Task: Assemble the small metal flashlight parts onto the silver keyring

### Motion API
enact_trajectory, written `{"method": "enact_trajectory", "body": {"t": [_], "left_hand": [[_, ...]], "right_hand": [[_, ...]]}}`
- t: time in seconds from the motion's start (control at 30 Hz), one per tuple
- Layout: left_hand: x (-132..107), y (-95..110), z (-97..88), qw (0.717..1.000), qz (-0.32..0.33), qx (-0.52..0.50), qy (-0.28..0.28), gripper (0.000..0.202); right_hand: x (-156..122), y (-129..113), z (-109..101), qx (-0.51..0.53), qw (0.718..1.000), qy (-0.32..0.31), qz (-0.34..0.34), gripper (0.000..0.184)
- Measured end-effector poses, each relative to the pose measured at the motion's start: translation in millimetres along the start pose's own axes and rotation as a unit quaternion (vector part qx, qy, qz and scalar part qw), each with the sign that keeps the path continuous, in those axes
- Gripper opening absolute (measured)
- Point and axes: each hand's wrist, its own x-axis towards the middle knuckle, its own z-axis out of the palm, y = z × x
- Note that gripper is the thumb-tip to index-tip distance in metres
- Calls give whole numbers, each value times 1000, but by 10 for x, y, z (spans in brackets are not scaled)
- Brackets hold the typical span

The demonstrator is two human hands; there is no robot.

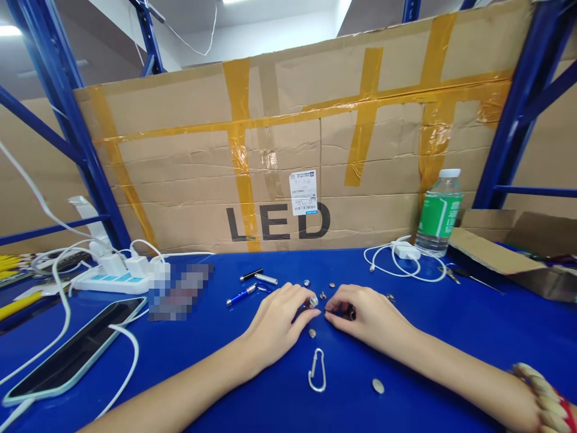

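Observation:
My left hand (pixel 282 313) is closed around a small tube with a silver end (pixel 313 300), mostly hidden by the fingers. Opposite it, my right hand (pixel 367 310) pinches a tiny dark piece at the fingertips, and a dark round part (pixel 350 311) shows inside the curled fingers. Between and around the hands lie a small metal piece (pixel 323 295), a silver ring-like part (pixel 307 282) and button cells (pixel 312 333). Nearer to me are a silver carabiner (pixel 317 370) and a larger round disc (pixel 377 386). Left of the hands lie a blue pen-like tube (pixel 241 295), a silver one (pixel 266 278) and a black one (pixel 251 275).
A phone (pixel 76 349) with white cables and a power strip (pixel 117 279) occupy the left. At the back right stand a water bottle (pixel 439 213), a charger with cable (pixel 407 250) and an open cardboard box (pixel 500 258). A large carton (pixel 189 180) walls off the back.

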Motion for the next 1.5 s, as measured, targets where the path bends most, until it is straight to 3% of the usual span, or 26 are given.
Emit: {"method": "enact_trajectory", "body": {"t": [0.1, 0.23, 0.4, 0.5, 0.63, 0.8, 0.93, 1.07, 1.27, 1.5], "left_hand": [[6, -2, 1, 1000, 6, 4, -1, 9], [17, -2, 5, 999, 29, 14, -3, 10], [19, 4, -9, 998, 65, 7, -16, 15], [24, 6, -21, 997, 72, 0, -12, 18], [28, 3, -16, 996, 84, 4, -12, 16], [25, -10, 10, 999, 33, 22, -4, 14], [25, -15, 11, 1000, 15, 21, 2, 12], [19, -14, -3, 1000, 26, 3, -4, 13], [18, -19, -1, 999, 34, -12, -6, 14], [20, -6, -10, 999, 32, -3, -13, 14]], "right_hand": [[-15, -8, -25, 55, 993, 93, -46, 12], [-43, -32, -52, 125, 958, 205, -157, 14], [-50, -12, -19, 77, 939, 206, -263, 10], [-53, 10, -11, 63, 934, 201, -289, 11], [-69, -3, -11, 63, 953, 155, -252, 13], [-51, 15, -75, 38, 985, 113, -123, 18], [-8, 85, -162, -65, 996, 17, -52, 27], [39, 123, -155, -61, 997, -51, 4, 28], [53, 100, -67, 46, 997, -55, 2, 19], [17, 49, -32, 97, 994, -33, -28, 14]]}}
